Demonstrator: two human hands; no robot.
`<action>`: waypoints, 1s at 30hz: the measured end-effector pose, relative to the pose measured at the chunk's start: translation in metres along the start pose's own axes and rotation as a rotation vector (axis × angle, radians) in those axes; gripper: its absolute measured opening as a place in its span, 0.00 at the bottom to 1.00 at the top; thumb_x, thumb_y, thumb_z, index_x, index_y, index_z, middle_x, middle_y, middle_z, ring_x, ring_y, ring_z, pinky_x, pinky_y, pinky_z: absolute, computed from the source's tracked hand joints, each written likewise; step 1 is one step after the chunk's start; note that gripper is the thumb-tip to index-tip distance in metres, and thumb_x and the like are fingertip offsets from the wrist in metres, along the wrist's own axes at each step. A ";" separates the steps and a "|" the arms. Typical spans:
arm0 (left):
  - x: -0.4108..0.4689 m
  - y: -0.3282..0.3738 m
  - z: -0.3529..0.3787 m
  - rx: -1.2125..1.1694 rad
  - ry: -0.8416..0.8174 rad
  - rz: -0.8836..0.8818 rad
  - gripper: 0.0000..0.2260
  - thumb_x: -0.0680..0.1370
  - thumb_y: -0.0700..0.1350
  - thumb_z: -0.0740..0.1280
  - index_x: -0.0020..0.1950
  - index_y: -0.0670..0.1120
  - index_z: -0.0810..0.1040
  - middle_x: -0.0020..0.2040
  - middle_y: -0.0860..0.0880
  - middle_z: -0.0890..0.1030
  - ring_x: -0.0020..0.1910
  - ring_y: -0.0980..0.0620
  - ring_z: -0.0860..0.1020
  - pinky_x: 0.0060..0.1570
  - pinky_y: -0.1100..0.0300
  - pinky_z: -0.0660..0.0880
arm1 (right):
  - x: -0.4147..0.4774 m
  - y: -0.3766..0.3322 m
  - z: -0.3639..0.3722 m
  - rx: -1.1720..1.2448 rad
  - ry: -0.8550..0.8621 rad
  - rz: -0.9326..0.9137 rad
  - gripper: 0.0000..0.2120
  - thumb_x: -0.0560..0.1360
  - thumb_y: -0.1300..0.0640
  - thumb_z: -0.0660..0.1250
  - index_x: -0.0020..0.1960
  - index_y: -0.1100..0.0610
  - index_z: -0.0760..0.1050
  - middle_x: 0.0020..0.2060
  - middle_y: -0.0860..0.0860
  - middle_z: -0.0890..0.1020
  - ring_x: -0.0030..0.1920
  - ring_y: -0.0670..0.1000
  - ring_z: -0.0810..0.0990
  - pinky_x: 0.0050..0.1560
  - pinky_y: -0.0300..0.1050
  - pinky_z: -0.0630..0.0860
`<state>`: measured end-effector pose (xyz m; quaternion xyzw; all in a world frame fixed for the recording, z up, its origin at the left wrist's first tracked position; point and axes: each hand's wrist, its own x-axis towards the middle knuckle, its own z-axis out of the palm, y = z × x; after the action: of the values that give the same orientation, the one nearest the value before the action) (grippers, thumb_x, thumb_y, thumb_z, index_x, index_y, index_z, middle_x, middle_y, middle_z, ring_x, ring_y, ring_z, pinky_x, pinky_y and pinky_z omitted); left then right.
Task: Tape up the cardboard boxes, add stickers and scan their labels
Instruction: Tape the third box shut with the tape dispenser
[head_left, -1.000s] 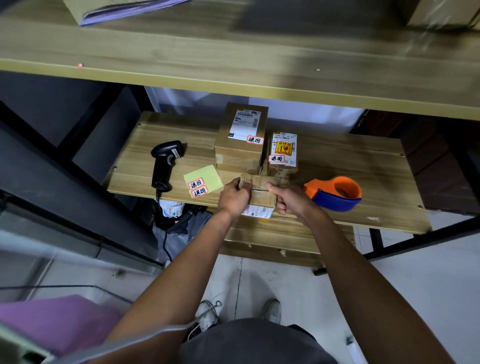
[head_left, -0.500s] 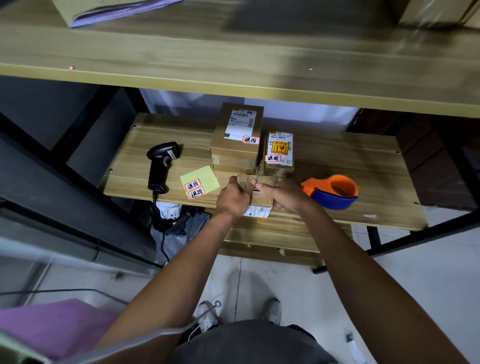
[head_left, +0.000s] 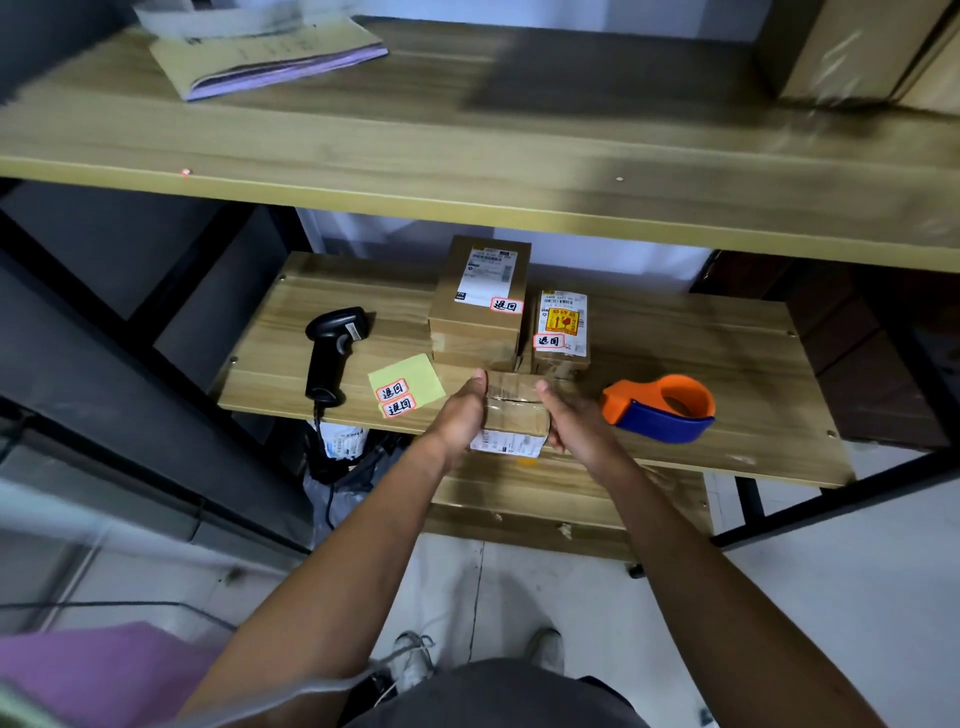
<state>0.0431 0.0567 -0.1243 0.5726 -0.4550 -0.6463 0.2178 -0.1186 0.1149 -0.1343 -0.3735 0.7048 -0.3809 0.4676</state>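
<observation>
A small taped cardboard box (head_left: 514, 413) is held between both hands at the front edge of the wooden shelf (head_left: 727, 364), its white label facing down toward me. My left hand (head_left: 462, 415) grips its left side and my right hand (head_left: 569, 415) grips its right side. Behind it stand a taller labelled box (head_left: 480, 304) and a smaller box (head_left: 561, 330), each with a red-bordered sticker. A yellow sheet (head_left: 408, 387) with two more stickers lies left of my hands. The black scanner (head_left: 330, 353) lies further left. An orange and blue tape dispenser (head_left: 662, 408) sits to the right.
An upper shelf board (head_left: 467, 171) overhangs the work shelf, carrying a paper pad (head_left: 270, 54) and a cardboard box (head_left: 852, 49). The scanner's cable hangs down toward bags under the shelf. A purple object (head_left: 93, 670) lies at the lower left. My feet stand on the pale floor.
My hands have shifted from pressing on the top of the small box to gripping its two sides. The camera has tilted up a little.
</observation>
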 end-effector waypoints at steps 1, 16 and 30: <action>-0.001 0.000 -0.001 -0.015 0.018 -0.001 0.23 0.86 0.59 0.51 0.67 0.47 0.77 0.56 0.51 0.78 0.52 0.52 0.77 0.54 0.64 0.69 | -0.001 0.002 0.003 0.006 0.026 0.001 0.24 0.80 0.36 0.61 0.38 0.55 0.75 0.26 0.52 0.74 0.26 0.49 0.73 0.31 0.43 0.70; -0.018 -0.039 0.003 0.286 0.260 0.312 0.22 0.85 0.54 0.60 0.78 0.50 0.67 0.57 0.45 0.84 0.51 0.53 0.78 0.52 0.63 0.71 | 0.003 0.011 0.023 -0.826 0.419 -0.450 0.23 0.83 0.45 0.53 0.56 0.63 0.76 0.37 0.60 0.84 0.35 0.61 0.84 0.31 0.51 0.79; -0.026 -0.054 0.007 0.520 0.390 0.433 0.19 0.85 0.50 0.58 0.76 0.50 0.69 0.61 0.43 0.83 0.60 0.37 0.79 0.53 0.51 0.75 | -0.013 0.035 0.028 -0.496 0.309 -0.349 0.21 0.83 0.40 0.50 0.44 0.52 0.74 0.27 0.47 0.75 0.29 0.51 0.78 0.31 0.45 0.73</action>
<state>0.0558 0.1067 -0.1554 0.6114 -0.6641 -0.3275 0.2791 -0.0944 0.1362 -0.1683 -0.5289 0.7638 -0.3244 0.1781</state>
